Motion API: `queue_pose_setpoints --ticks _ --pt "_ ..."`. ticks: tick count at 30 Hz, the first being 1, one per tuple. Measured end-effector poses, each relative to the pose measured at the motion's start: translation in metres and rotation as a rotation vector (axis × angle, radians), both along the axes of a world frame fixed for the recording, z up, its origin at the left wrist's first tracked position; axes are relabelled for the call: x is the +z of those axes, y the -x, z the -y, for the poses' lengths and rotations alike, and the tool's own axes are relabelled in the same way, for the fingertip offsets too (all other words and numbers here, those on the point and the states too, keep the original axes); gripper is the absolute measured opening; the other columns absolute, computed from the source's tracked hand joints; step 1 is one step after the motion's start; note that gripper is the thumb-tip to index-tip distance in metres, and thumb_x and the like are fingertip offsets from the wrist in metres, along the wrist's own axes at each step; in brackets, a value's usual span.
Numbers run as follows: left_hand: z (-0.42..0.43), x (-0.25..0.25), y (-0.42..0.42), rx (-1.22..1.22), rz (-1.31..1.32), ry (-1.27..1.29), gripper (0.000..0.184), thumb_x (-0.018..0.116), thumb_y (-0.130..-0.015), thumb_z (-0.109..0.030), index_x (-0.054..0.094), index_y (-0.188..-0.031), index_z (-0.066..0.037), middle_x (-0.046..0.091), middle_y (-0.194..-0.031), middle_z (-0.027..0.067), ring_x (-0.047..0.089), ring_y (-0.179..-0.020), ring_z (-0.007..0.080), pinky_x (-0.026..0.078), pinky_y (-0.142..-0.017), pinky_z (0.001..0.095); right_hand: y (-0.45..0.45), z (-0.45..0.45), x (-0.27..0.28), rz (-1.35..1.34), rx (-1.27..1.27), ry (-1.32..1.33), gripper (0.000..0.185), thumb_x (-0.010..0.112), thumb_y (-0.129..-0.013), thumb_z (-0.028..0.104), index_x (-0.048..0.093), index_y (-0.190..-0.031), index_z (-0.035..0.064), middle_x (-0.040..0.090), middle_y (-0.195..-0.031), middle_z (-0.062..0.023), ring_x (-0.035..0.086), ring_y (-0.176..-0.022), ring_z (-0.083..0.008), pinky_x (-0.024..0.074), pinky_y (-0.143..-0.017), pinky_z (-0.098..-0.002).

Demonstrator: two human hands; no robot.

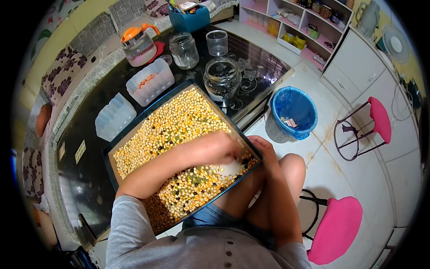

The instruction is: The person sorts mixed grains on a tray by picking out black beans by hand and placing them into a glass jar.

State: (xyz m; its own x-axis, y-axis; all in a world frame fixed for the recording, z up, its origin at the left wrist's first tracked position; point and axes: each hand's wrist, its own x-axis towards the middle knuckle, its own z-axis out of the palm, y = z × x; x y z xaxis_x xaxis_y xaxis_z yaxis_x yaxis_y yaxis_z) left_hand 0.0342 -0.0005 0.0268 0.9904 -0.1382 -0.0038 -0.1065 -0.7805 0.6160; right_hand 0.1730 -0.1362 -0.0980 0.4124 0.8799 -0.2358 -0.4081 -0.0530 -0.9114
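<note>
My left hand (220, 146) curls over smooth round beans (179, 121) in the tray (224, 114), right hand (265, 150) at its straight rim; can't tell either grip.

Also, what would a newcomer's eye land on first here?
Probably the big tray of mixed yellow, green and black seeds mid-view, the left hand blurred over its right corner. Then the two bright pink stools on the floor at right, and the blue-lined bin beside the dark table.
</note>
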Motion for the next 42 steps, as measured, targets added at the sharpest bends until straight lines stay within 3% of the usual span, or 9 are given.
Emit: queue_pose_setpoints --ticks 5,7,14,16,19,25,31,38,42 --pt "-0.056 0.055 -0.023 0.190 0.426 -0.261 0.009 0.064 -0.068 -0.006 0.061 -0.076 -0.003 0.060 -0.071 0.0097 0.061 -0.064 0.0210 0.048 -0.059 0.0302 0.004 0.000 0.008 -0.047 0.004 -0.009 0.020 0.050 -0.090 0.017 0.061 -0.099 0.0030 0.061 -0.088 0.0005 0.055 -0.080 -0.0053 0.0430 -0.074 -0.0178" --pt "-0.071 0.074 -0.035 0.343 0.378 -0.261 0.011 0.066 -0.071 -0.007 0.062 -0.079 -0.001 0.061 -0.069 0.0076 0.060 -0.062 0.0137 0.048 -0.059 0.0263 0.004 0.000 0.007 -0.053 0.005 -0.014 0.020 0.050 -0.090 0.016 0.060 -0.099 0.0029 0.061 -0.088 0.0004 0.055 -0.080 -0.0056 0.0432 -0.073 -0.0180" --pt "-0.106 0.072 -0.061 0.455 0.251 -0.318 0.013 0.066 -0.073 -0.007 0.063 -0.084 0.000 0.064 -0.075 0.0080 0.061 -0.065 0.0123 0.049 -0.061 0.0255 0.003 0.003 0.008 -0.036 0.015 -0.051 0.021 0.051 -0.089 0.018 0.060 -0.099 0.0031 0.061 -0.088 0.0006 0.054 -0.083 -0.0056 0.0417 -0.076 -0.0179" --pt "-0.095 0.069 -0.055 0.525 0.350 -0.261 0.013 0.066 -0.074 -0.006 0.063 -0.085 0.000 0.064 -0.075 0.0079 0.061 -0.066 0.0124 0.048 -0.061 0.0253 0.003 0.002 0.009 -0.023 0.000 -0.022 0.021 0.051 -0.089 0.019 0.061 -0.099 0.0030 0.061 -0.088 0.0008 0.054 -0.083 -0.0055 0.0412 -0.076 -0.0177" --pt "-0.063 0.055 -0.039 0.264 0.437 -0.199 0.007 0.065 -0.073 -0.007 0.063 -0.077 -0.002 0.062 -0.073 0.0081 0.061 -0.067 0.0159 0.049 -0.061 0.0274 0.002 0.001 0.000 0.000 -0.006 0.008 0.022 0.052 -0.089 0.019 0.061 -0.100 0.0028 0.061 -0.089 0.0007 0.054 -0.083 -0.0056 0.0409 -0.076 -0.0176" --pt "0.000 -0.002 -0.014 -0.074 0.114 0.031 0.011 0.066 -0.070 -0.008 0.063 -0.080 -0.004 0.061 -0.077 0.0088 0.061 -0.072 0.0263 0.050 -0.065 0.0344 0.001 0.000 0.000 -0.033 -0.002 -0.021 0.021 0.052 -0.089 0.017 0.061 -0.101 0.0021 0.062 -0.090 -0.0006 0.055 -0.084 -0.0066 0.0417 -0.078 -0.0190" --pt "0.018 -0.047 -0.008 -0.090 0.128 -0.007 0.016 0.063 -0.072 -0.008 0.061 -0.088 -0.005 0.058 -0.086 0.0111 0.059 -0.081 0.0288 0.049 -0.071 0.0360 0.000 0.002 0.002 -0.024 -0.001 -0.029 0.021 0.052 -0.089 0.016 0.061 -0.101 0.0010 0.062 -0.091 -0.0019 0.055 -0.084 -0.0076 0.0424 -0.077 -0.0200" --pt "0.007 -0.030 0.000 -0.065 -0.008 0.039 0.018 0.062 -0.072 -0.008 0.061 -0.090 -0.004 0.058 -0.087 0.0120 0.059 -0.082 0.0297 0.049 -0.073 0.0366 0.001 0.002 0.000 -0.038 0.013 -0.049 0.021 0.051 -0.089 0.017 0.060 -0.101 0.0016 0.061 -0.091 -0.0015 0.055 -0.084 -0.0072 0.0419 -0.077 -0.0193" --pt "0.006 -0.025 0.002 0.007 -0.063 -0.057 0.018 0.058 -0.071 -0.006 0.061 -0.088 -0.003 0.058 -0.085 0.0129 0.060 -0.077 0.0304 0.049 -0.070 0.0370 0.001 0.001 0.002 -0.011 0.014 -0.014 0.022 0.050 -0.090 0.017 0.060 -0.102 0.0017 0.061 -0.092 -0.0013 0.054 -0.084 -0.0070 0.0416 -0.077 -0.0191"
